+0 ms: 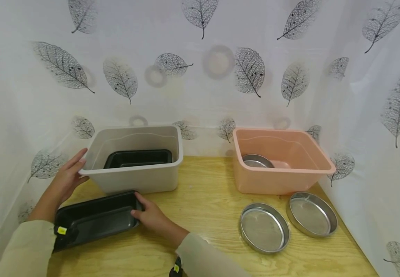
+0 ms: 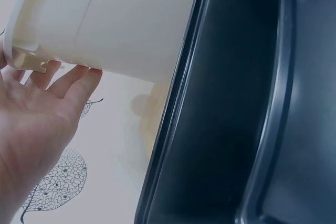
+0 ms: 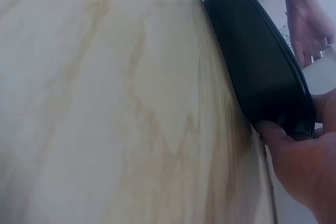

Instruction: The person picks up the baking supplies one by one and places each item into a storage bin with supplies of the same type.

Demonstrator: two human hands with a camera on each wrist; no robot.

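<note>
A black rectangular baking pan is in front of the beige plastic bin, its hollow side facing up and toward me. My right hand grips the pan's right end, thumb on one side and fingers on the other; the right wrist view shows this grip closely. At the bin's left rim, my left hand holds the edge, with fingers against the underside of the rim. Another black pan lies inside the beige bin. The dark pan fills the right of the left wrist view.
A pink bin stands at the right, with a round metal pan inside. Before it lie two more round metal pans, one nearer and one farther right. A leaf-patterned sheet hangs behind the wooden table.
</note>
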